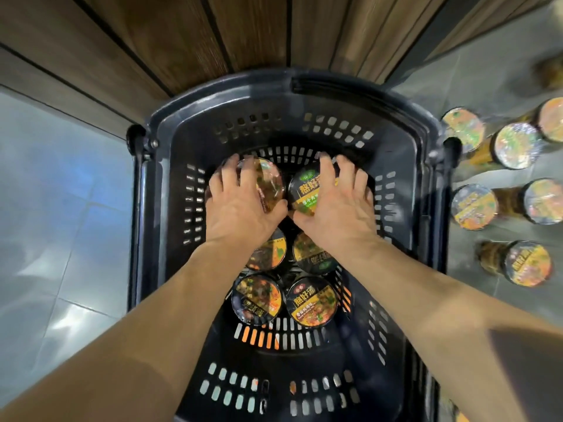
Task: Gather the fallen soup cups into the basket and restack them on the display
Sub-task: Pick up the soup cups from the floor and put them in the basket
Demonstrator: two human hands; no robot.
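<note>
A dark blue plastic basket (pixel 170 184) stands on the floor below me with several soup cups upright inside. My left hand (pixel 240 205) grips the top of an orange-lidded cup (pixel 269 184) at the far left of the basket. My right hand (pixel 338 205) grips a green-and-black-lidded cup (pixel 304 190) beside it. Nearer to me, two cups (pixel 269 254) are partly hidden under my wrists. In front of those stand an orange-lidded cup (pixel 256 300) and a black-lidded cup (pixel 310 301).
Several more soup cups (pixel 515 144) lie on their sides on the grey tiled floor (pixel 61 208) to the right of the basket. A wooden panelled wall (pixel 182 41) rises just beyond the basket's far rim. The basket's handle pivots (pixel 137 141) stick out at both sides.
</note>
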